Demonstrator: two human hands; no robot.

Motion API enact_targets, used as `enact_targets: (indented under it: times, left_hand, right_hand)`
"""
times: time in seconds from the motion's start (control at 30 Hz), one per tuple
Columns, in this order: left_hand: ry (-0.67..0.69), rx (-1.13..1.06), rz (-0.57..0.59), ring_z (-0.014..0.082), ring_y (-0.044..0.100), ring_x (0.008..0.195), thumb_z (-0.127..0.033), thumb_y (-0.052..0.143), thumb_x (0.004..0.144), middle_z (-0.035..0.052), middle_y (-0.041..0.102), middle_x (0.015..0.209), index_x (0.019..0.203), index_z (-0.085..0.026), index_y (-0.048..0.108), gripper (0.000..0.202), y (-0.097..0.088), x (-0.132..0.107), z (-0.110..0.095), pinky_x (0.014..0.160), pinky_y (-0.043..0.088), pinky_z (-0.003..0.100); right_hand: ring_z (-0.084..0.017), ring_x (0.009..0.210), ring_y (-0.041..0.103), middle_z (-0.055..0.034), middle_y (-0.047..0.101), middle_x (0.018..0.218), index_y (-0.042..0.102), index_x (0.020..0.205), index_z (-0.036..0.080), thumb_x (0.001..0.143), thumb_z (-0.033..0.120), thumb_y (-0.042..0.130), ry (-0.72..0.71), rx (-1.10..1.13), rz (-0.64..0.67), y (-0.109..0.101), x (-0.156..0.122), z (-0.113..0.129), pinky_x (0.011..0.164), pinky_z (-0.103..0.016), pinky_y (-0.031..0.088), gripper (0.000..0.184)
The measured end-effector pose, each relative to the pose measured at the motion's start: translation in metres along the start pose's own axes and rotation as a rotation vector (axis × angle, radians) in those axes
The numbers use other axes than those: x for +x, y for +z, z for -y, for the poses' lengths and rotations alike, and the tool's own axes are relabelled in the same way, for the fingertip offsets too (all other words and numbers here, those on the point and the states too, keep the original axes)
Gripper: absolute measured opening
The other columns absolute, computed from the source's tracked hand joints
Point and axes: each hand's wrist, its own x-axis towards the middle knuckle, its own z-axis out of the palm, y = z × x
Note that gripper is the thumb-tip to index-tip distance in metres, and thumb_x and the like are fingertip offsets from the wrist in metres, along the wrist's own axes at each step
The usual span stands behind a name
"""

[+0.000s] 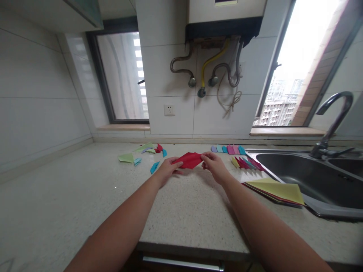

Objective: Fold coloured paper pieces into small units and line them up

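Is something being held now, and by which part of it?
Yes, a folded red paper. The left hand holds its left end; the right hand holds its right end.

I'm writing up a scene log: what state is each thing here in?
Red paper: folded, held in both hands
Left hand: closed on its left end
Right hand: pinching its right end
Loose pieces: folded, scattered
Back row: small pieces, lined up
Front row: pointed pieces, lined up
Paper sheets: stacked, yellow on top
Faucet: no water visible
Socket: unplugged
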Motion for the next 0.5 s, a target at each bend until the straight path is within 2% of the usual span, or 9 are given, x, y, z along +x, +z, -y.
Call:
enact_targets:
  times: [0.2,0.3,0.5]
  left_hand:
    - [-0.013,-0.029,0.045,0.0194,0.067,0.09,-0.036,0.076,0.075,0.0138,0.07,0.111,0.106,-0.013,0.071,0.039,-0.0018,-0.0011,-0.0057,0.068,0.057,0.025]
    - [-0.046,-0.044,0.053,0.0182,0.068,0.088,-0.035,0.077,0.075,0.0134,0.072,0.107,0.106,-0.012,0.071,0.039,-0.0012,-0.0022,-0.008,0.069,0.056,0.025]
    - [-0.076,-0.088,0.064,0.0166,0.068,0.082,-0.034,0.077,0.075,0.0151,0.072,0.104,0.105,-0.009,0.072,0.039,0.0002,-0.0027,-0.0093,0.067,0.055,0.023]
  right_hand:
    - [-0.011,0.057,0.054,0.0019,0.057,0.066,0.062,0.088,0.018,0.076,0.046,0.072,0.009,0.033,0.13,0.0038,-0.0076,0.0066,0.054,-0.025,0.039,0.032]
    - [-0.011,0.057,0.053,0.0019,0.056,0.065,0.064,0.087,0.017,0.077,0.045,0.072,0.007,0.06,0.182,0.0038,-0.0096,0.008,0.056,-0.026,0.04,0.03]
    - [-0.01,0.057,0.051,0.0013,0.056,0.064,0.065,0.081,0.016,0.076,0.041,0.074,0.02,0.107,0.213,0.0016,-0.0094,0.0089,0.058,-0.026,0.04,0.027]
